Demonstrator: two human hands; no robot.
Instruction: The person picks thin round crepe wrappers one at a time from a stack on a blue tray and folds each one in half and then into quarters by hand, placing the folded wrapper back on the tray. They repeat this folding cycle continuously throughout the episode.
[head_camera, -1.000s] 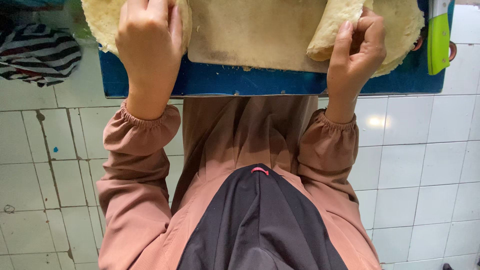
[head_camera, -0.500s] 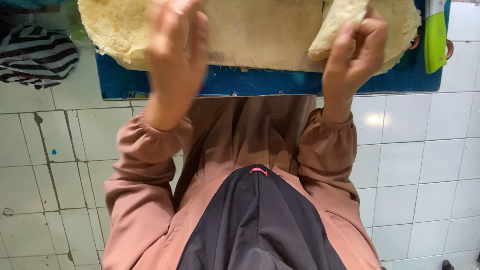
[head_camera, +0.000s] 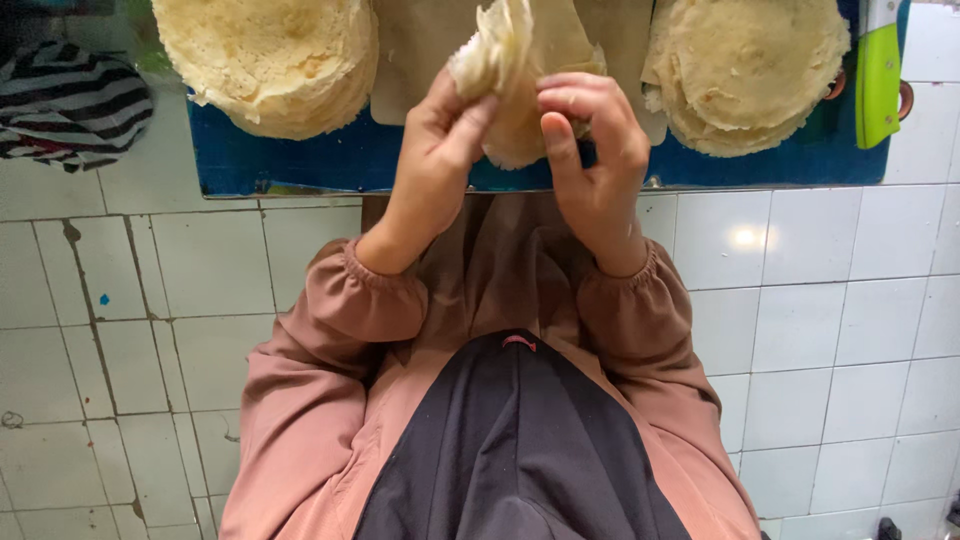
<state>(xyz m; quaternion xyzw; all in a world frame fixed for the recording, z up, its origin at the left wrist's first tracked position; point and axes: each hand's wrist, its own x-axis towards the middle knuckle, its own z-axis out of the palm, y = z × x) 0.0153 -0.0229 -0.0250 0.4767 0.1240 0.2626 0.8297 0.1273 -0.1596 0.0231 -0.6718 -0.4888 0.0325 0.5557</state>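
My left hand (head_camera: 432, 165) and my right hand (head_camera: 590, 150) meet above the near edge of a blue tray (head_camera: 300, 160). Between them they pinch a thin, pale, folded flatbread (head_camera: 510, 70), held up off the tray. One stack of round flatbreads (head_camera: 270, 55) lies on the tray to the left. Another stack of flatbreads (head_camera: 750, 70) lies on it to the right. A beige sheet (head_camera: 420, 50) covers the tray's middle, behind the hands.
A green-handled tool (head_camera: 878, 75) lies at the tray's right end. A black-and-white striped cloth (head_camera: 70, 110) sits on the white tiled floor (head_camera: 830, 300) left of the tray. My pink sleeves and dark lap fill the lower middle.
Both hands have come off the flatbread stacks and drawn together at the middle, lifting one folded flatbread. The view has pulled back, showing both stacks whole.
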